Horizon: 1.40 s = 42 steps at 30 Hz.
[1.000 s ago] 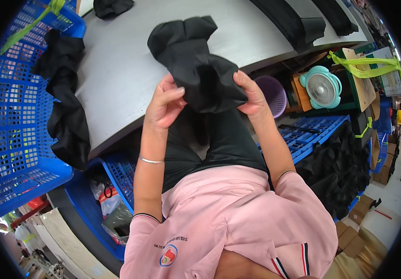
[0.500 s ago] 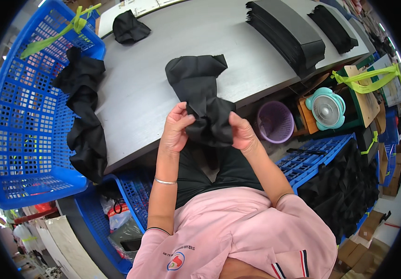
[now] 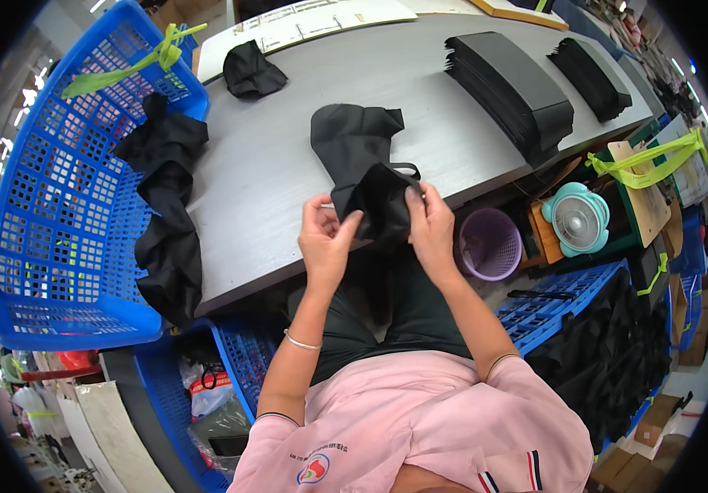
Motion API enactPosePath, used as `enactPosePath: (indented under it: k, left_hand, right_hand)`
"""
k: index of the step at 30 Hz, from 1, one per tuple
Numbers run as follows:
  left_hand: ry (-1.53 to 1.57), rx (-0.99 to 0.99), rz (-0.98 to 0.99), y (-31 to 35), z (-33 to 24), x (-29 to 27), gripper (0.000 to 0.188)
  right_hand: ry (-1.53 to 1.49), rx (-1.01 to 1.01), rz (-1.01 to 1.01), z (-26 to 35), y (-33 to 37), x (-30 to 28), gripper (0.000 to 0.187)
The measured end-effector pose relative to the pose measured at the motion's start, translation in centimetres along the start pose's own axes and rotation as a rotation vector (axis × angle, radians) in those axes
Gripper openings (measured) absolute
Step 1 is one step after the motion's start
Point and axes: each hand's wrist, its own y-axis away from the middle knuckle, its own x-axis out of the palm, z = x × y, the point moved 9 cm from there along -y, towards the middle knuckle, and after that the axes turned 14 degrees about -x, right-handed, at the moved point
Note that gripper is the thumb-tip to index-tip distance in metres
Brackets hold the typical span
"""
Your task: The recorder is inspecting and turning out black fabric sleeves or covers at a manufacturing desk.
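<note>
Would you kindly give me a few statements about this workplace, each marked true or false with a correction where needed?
1. The left hand and right hand both touch the black fabric piece. True.
2. A silver bracelet is worn on the right arm. False: the silver bracelet is on the left arm.
3. On the grey table, the larger black stack lies left of the smaller black stack. True.
4. The purple basket stands on the tabletop. False: the purple basket is below the tabletop, left of the teal fan.
5. A yellow-green strip is tied to the blue basket at left. True.
</note>
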Motion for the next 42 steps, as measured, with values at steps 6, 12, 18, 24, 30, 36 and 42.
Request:
enactPosePath:
  k: [6, 12, 18, 24, 30, 36, 42]
  left_hand:
    - [-0.185, -0.043, -0.2, -0.6, -1.5, -2.6, 0.048]
    - [-0.825, 0.601, -0.24, 1.1, -8.6, -0.6, 0.061]
    - [-0.537, 0.39, 0.09, -2.8, -6.9, 3.2, 0.04]
    - [-0.706, 0.245, -0.06, -8.0, -2.6, 3.4, 0.016]
    - [-0.674, 0.229, -0.132, -11.6, -1.4, 2.0, 0.03]
    - [-0.552, 0.086, 0.013, -13.2, -0.6, 1.1, 0.046]
    - [-0.159, 0.04, 0.056, -11.2, -1.3, 0.6, 0.06]
  right_hand:
    - [0.024, -0.01, 0.281, 1.0, -0.3, 1.8, 0.059]
    - [0.341, -0.115, 0.304, -1.9, -3.5, -0.9, 0.063]
    - [0.708, -0.984, -0.015, 7.0, 1.5, 0.2, 0.053]
    - [0.509, -0.909, 0.505, 4.4, 3.5, 5.7, 0.032]
    - [0.419, -0.966, 0.359, 4.5, -1.6, -0.1, 0.016]
    - [1.208, -0.878, -0.281, 4.4, -16.6, -12.2, 0.044]
    - [1.11, -0.513, -0.028, -1.6, -24.1, -17.8, 0.024]
